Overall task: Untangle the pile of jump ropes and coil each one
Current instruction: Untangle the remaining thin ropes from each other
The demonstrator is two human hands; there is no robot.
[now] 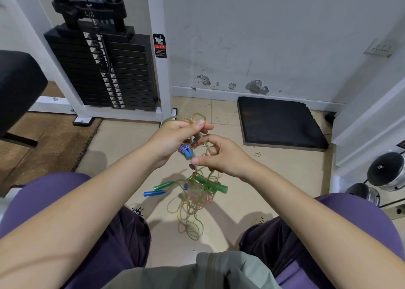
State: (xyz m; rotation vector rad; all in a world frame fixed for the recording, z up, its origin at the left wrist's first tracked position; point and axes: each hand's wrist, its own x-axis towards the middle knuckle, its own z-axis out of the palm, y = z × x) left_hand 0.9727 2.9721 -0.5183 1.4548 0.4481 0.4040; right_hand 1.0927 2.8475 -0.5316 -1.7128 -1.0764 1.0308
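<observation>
- My left hand [175, 135] pinches the tangled jump ropes [195, 192] aloft, above the floor between my knees.
- My right hand [221, 157] hooks one strand [207, 146].
- Step: untangling; next, probably draw that strand free.

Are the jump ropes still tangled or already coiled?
Tangled. The ropes hang in one knotted clump from both hands, left hand and right hand, with handles sticking out at odd angles.

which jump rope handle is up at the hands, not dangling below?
The blue handle beside the left hand; the other blue handle and green handles hang lower.
</observation>
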